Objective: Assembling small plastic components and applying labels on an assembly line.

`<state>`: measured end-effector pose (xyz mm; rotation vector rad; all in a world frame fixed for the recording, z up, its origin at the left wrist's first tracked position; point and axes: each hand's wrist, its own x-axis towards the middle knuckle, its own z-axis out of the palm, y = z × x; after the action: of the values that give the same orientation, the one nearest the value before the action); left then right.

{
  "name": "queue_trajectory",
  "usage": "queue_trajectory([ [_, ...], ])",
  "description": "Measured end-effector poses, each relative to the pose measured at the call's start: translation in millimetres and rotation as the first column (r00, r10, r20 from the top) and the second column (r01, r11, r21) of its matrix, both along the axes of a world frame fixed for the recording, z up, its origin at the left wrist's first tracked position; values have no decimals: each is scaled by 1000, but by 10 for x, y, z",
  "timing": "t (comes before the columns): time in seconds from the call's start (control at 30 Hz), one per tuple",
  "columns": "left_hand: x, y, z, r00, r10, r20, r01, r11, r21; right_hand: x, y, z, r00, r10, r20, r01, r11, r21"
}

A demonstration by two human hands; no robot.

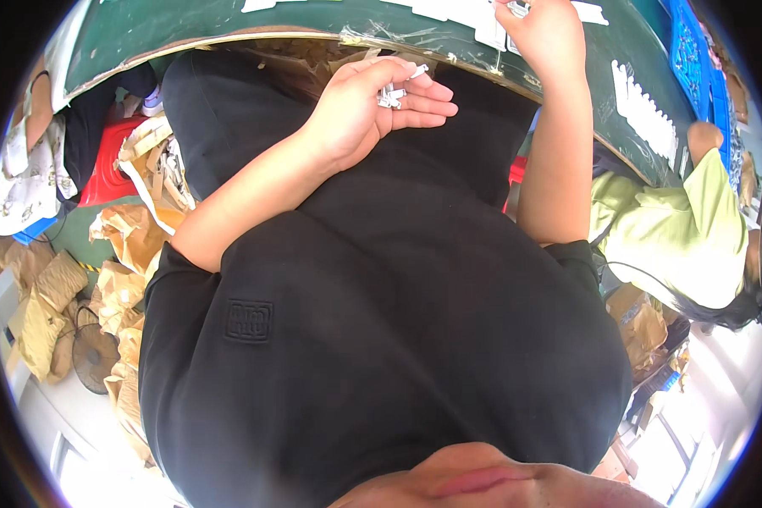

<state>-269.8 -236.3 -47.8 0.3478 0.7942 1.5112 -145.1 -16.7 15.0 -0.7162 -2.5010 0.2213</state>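
Note:
My left hand [360,106] is cupped palm up in front of the table's near edge. Several small white pieces [389,96] lie in its palm, and a further white piece [418,71] sits at the tip of the thumb. Above the green table, at the upper edge of the view, my right hand [550,34] pinches a small white piece [521,7] between its fingertips; the view's edge cuts off part of it. Beneath those fingers are flat white strips [488,34] on the green tabletop [313,19].
A toothed row of white pieces [643,110] lies on the table to the right, near a blue basket [690,59]. At the right sits a person in a light green shirt [669,229]. Brown paper bags [131,237] and a fan [95,356] stand at the left.

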Motion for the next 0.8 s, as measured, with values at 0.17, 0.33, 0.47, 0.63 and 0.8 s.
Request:
queue_trajectory([
  [0.17, -67, -24, -34, 999, 36, 8, -37, 999, 25, -51, 1, -39, 996, -46, 70, 46, 999, 3],
  [0.33, -72, -54, -25, 999, 26, 36, -26, 1000, -1, 60, 266, -321, 994, -67, 88, 50, 980, 191],
  [0.47, -15, -138, -9, 999, 7, 45, -6, 1000, -12, -46, 166, -271, 974, -100, 202, 84, 993, 85],
  [0.63, 22, -109, 41, 996, 1, 89, -1, 1000, -8, -36, 126, -235, 965, -105, 239, 67, 985, 160],
  [0.8, 65, -101, 47, 993, 12, 114, -9, 999, -31, -38, 140, -230, 965, -103, 241, 59, 981, 185],
])
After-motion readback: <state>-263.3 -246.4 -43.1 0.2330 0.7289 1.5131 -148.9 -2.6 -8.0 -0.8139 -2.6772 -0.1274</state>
